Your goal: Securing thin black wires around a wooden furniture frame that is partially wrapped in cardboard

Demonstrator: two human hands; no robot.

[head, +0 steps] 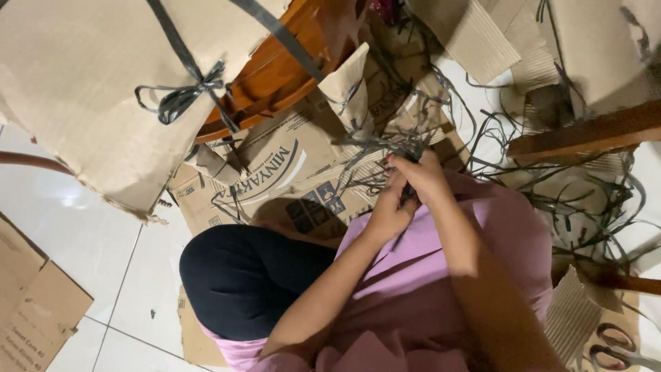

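- left hand [387, 215] closed around a bundle of dark plastic strapping [406, 148]; fingers curled, thumb side up; sits just near of the right hand, touching it
- right hand [423, 176] also pinched shut on the same strapping; fingertips at the far edge of the grip, strands fanning out above them
- strapping held at centre of view, above the lap; loose ends spread far and left over a flattened printed cardboard box [275, 176]; cannot tell how many strands are in the grip
- person seated on the floor; pink garment [496, 241] over the lap on the right, dark trouser leg [248, 275] bent to the left
- printed box lies flat on white floor tiles [82, 234], just far of the knee
- large cardboard package [89, 76] far left, tied with a dark strap knotted in a bow [182, 96]; leans against a brown wooden furniture piece [275, 69]
- small folded cardboard piece [351, 86] stands upright just far of the hands, strap around it
- tangle of loose straps [585, 200] on the right, spread over floor and cardboard scraps; wooden bar [585, 134] crossing above it
- scissors [613, 348] near right corner, well apart from both hands; red-brown handles, lying on corrugated cardboard [571, 317]
- more flat cardboard [34, 310] near left corner
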